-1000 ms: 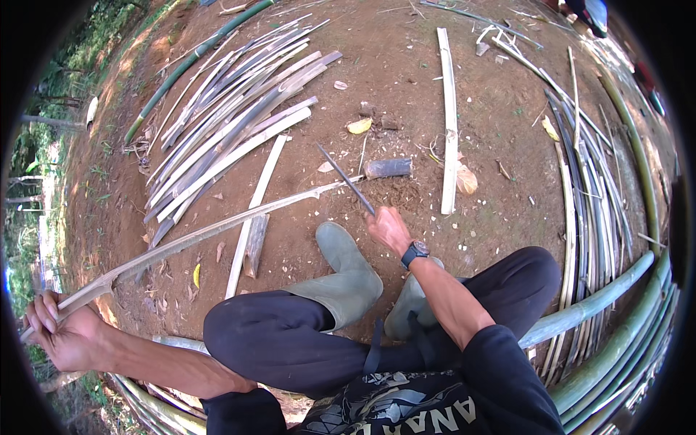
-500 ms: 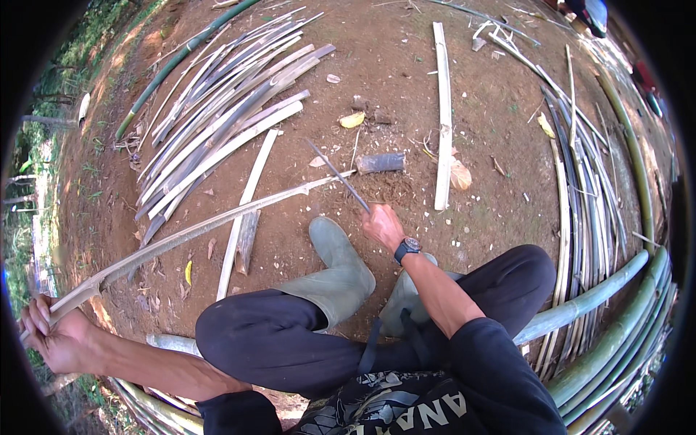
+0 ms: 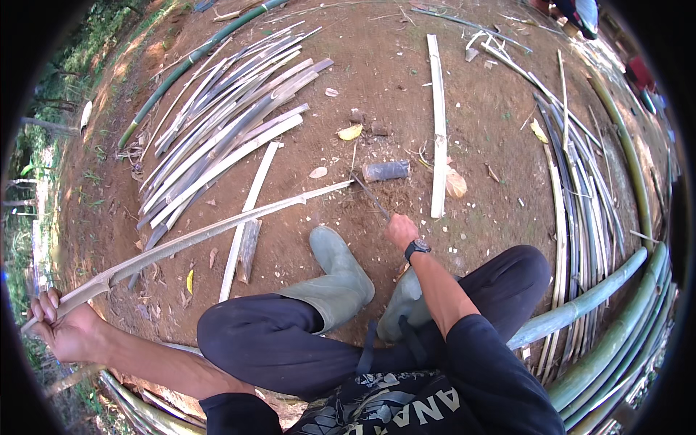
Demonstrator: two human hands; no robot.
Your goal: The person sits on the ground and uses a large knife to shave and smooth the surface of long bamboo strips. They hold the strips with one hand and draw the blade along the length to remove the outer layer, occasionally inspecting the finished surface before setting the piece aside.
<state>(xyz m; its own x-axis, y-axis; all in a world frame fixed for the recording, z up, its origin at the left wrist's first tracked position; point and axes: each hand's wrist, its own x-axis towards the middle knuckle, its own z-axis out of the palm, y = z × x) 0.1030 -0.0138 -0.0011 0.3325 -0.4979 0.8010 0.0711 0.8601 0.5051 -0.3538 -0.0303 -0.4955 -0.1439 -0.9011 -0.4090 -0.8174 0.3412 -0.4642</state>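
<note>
From afar I see the left hand (image 3: 69, 330) curled round a pale, knobbly bamboo strip (image 3: 167, 249), slanting from the earthen ground's (image 3: 500, 232) left edge to its middle, near a stubby dark cylinder (image 3: 386, 171); the right hand (image 3: 401, 232) clenches a slim, straight blade (image 3: 373, 198).

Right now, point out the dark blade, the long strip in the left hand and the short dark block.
Dark blade (image 3: 371, 196): head view, mid-blade.
Long strip (image 3: 181, 244): head view, near the middle of its length.
Short dark block (image 3: 386, 171): head view, its side.
</note>
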